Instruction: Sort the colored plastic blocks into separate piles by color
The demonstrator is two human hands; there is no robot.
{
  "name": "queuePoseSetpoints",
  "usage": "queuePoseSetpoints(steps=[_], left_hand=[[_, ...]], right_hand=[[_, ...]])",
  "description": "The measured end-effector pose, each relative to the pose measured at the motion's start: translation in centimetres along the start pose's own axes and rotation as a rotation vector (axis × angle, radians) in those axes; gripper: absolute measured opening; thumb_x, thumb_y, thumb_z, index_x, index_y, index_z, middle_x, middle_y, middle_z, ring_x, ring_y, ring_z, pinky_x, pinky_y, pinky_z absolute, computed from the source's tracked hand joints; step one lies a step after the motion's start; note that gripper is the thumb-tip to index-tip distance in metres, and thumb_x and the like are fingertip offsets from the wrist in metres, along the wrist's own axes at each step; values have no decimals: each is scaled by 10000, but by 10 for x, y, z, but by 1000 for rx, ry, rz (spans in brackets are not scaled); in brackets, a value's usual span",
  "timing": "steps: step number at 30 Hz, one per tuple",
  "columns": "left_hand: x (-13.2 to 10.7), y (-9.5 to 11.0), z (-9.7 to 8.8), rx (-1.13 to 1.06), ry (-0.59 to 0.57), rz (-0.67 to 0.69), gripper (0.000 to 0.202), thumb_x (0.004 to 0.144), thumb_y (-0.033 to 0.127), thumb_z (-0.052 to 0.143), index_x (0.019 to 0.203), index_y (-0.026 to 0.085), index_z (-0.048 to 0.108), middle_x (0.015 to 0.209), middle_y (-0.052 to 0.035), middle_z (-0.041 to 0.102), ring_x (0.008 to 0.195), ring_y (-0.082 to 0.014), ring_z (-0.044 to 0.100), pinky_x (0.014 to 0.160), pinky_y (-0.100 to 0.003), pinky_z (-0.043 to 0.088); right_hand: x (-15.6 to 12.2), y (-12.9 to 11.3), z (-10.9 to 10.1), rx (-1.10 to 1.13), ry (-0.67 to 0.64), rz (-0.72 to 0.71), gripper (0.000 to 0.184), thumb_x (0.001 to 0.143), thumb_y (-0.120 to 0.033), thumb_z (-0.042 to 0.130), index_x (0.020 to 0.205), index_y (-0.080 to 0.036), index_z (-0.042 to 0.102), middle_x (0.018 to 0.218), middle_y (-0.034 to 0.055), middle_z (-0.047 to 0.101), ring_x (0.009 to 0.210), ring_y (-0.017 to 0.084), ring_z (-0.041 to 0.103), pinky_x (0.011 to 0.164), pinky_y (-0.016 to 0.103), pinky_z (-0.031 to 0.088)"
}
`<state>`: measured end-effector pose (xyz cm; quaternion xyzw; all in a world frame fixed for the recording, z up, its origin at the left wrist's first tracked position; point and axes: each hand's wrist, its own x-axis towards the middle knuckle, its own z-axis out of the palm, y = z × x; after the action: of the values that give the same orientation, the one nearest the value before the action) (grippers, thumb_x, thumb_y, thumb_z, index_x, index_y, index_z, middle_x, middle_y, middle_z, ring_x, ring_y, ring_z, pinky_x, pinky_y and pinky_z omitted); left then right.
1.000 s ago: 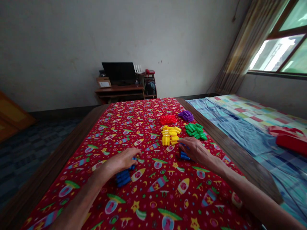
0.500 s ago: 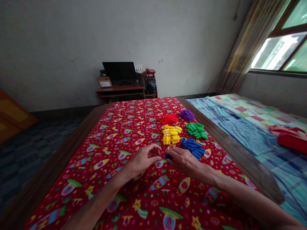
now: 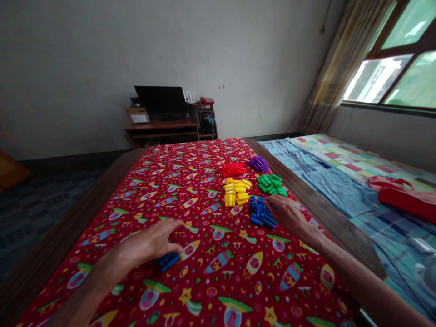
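My left hand (image 3: 155, 240) is low over the near left of the red patterned tablecloth, thumb and fingers spread with nothing between them. Right below its thumb lie a few blue plastic tubes (image 3: 169, 262), partly covered by the hand. At the right, my right hand (image 3: 286, 212) reaches down to the pile of blue plastic tubes (image 3: 260, 215). Its fingertips are drawn together on a blue tube at the pile's right side, mostly hidden by the fingers.
Beyond the blue pile are heaps of yellow (image 3: 235, 192), green (image 3: 271, 185), red (image 3: 233, 170) and purple tubes (image 3: 258, 164). A wooden table edge (image 3: 327, 218) runs along the right, beside a bed (image 3: 334, 181). A desk with a monitor (image 3: 160, 102) stands by the wall.
My hands were close together by the blue pile. The left has moved left and nearer, above a few blue tubes; the right has moved right onto the blue pile. The view has turned slightly right.
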<state>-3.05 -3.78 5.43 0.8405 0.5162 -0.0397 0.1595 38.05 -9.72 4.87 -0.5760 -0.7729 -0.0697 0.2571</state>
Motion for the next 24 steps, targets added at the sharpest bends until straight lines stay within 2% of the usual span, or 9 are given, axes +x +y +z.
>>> queuePoseSetpoints(steps=[4,7,9,11,13,15,17,19,24], left_hand=[[-25,-14,26,9,25,40,614,677,393,699,1269,259,611,1420,-93,541,1322,-320,479,1066,-401,419],[-32,-4,32,-81,94,39,517,712,362,677,1216,247,641,1373,-94,583,1285,-319,517,1074,-428,410],[-26,19,28,-225,125,72,473,687,341,705,1151,262,660,1276,-70,649,1185,-303,594,1040,-426,445],[-15,50,24,-520,120,87,520,707,339,694,1214,263,608,1200,-61,681,1047,-264,665,939,-393,518],[-2,79,25,-893,76,108,656,679,310,715,1300,230,518,1191,-85,681,1033,-256,671,892,-378,540],[9,100,32,-1107,-18,145,752,660,303,749,1344,207,452,1183,-105,683,1069,-262,651,893,-384,532],[17,109,45,-1239,-66,183,816,653,342,781,1365,196,410,1167,-118,686,1065,-264,650,893,-390,525],[21,109,57,-1267,-55,213,764,703,414,760,1353,197,421,1140,-115,693,1042,-256,660,891,-386,525],[20,94,69,-1052,163,226,365,891,467,528,1103,182,614,1000,-88,723,913,-219,692,825,-334,552]], right_hand=[[2,-12,-12,53,34,-51,324,984,-273,430,788,-160,662,711,64,669,607,131,584,594,240,399],[2,-33,-9,189,-31,-157,287,985,-256,438,830,-160,659,704,45,662,585,109,575,583,220,412],[0,-54,-1,294,-84,-262,231,983,-240,442,980,-159,658,819,68,693,688,125,625,644,222,464],[-1,-78,10,353,-123,-381,295,973,-243,465,1227,-140,575,1102,148,676,956,181,649,783,272,512],[0,-98,20,350,-150,-482,465,960,-258,492,1397,-112,423,1341,220,541,1205,241,549,913,345,504],[1,-110,26,339,-199,-563,488,961,-241,492,1421,-118,384,1380,217,507,1267,243,500,968,368,484],[3,-109,28,345,-233,-589,374,970,-218,475,1336,-143,471,1242,165,617,1158,202,576,936,335,502],[3,-95,24,332,-200,-540,258,977,-227,468,1207,-157,561,1060,119,690,988,175,644,839,295,532],[-8,-30,6,111,124,-257,258,981,-314,464,1112,-168,630,1024,128,714,954,214,667,798,327,538]])
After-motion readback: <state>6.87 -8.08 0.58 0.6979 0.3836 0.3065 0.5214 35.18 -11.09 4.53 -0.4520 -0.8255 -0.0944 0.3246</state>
